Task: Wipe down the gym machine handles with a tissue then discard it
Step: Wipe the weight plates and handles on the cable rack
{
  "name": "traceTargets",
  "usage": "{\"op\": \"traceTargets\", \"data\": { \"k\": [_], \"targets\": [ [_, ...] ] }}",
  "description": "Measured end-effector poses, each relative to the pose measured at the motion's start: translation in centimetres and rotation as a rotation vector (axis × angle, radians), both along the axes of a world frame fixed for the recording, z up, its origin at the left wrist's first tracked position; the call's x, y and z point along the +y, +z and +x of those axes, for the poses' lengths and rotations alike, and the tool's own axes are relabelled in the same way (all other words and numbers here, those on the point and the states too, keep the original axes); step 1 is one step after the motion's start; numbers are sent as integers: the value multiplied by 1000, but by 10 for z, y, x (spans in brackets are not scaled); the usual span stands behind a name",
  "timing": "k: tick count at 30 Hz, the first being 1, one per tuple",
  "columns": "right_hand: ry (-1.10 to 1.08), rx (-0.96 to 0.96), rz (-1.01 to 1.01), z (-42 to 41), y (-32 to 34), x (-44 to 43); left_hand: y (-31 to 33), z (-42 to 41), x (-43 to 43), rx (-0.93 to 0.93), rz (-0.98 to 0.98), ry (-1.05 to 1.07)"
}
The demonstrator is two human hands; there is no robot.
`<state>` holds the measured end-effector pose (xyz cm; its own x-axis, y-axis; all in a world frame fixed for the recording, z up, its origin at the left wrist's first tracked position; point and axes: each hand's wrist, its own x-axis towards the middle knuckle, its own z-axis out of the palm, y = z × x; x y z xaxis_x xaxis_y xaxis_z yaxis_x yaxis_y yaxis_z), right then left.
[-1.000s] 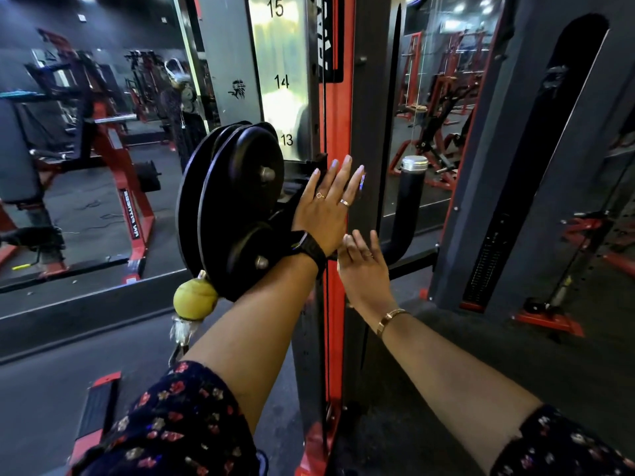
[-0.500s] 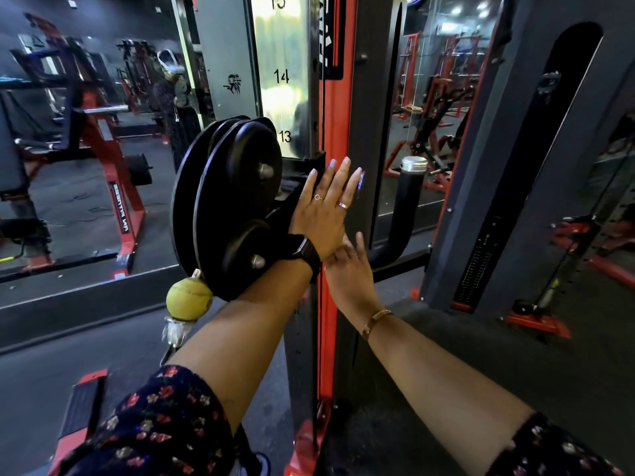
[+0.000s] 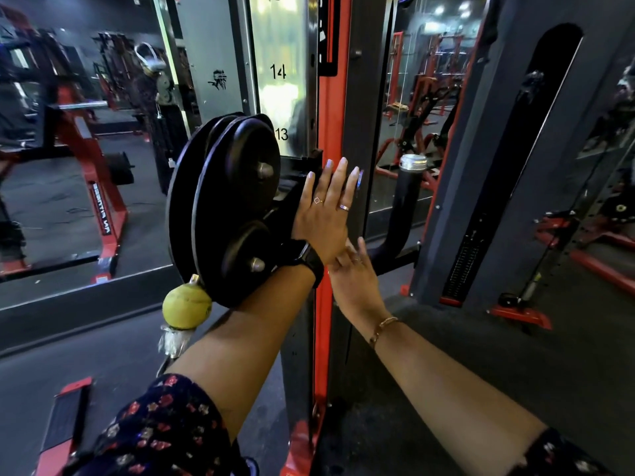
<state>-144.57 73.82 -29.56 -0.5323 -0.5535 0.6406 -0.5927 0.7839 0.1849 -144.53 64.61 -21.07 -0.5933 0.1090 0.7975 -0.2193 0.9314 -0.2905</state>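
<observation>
My left hand (image 3: 324, 214) lies flat with fingers spread against the red and black upright (image 3: 330, 115) of a cable machine, a black watch on its wrist. Just below it my right hand (image 3: 354, 280) reaches to the same upright, fingers straight, its fingertips partly hidden under the left palm. No tissue shows in either hand. A black curved handle (image 3: 403, 207) with a silver cap rises just right of the hands, untouched.
Black pulley discs (image 3: 230, 207) stick out left of the upright, a yellow ball (image 3: 187, 305) hanging below them. A dark weight-stack tower (image 3: 508, 159) stands at right. Mirrors reflect red gym frames. Dark rubber floor lies all around.
My right hand has slid up and left until its fingertips tuck under the left palm. My left hand has stayed flat on the upright.
</observation>
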Motion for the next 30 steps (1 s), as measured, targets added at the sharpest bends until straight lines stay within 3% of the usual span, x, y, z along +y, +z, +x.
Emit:
{"op": "traceTargets", "data": {
  "k": [4, 8, 12, 17, 23, 27, 30],
  "targets": [
    [-47, 125, 109, -1, -9, 42, -1, -3, 1, 35, 47, -47],
    [-194, 116, 40, -4, -1, 38, -2, -4, 2, 56, 73, -91],
    [-60, 21, 17, 2, -4, 7, -2, -4, -1, 39, 61, -85],
    [-8, 124, 163, 3, -16, 47, -3, -5, 1, 76, 83, -103],
    [-110, 34, -62, 5, -6, 16, -3, -3, 1, 39, 50, -58],
    [-23, 88, 88, 6, -14, 27, -5, -7, -2, 84, 84, -110],
    [-115, 153, 137, 1, -15, 50, -5, -6, -4, 100, 95, -152]
  ]
}}
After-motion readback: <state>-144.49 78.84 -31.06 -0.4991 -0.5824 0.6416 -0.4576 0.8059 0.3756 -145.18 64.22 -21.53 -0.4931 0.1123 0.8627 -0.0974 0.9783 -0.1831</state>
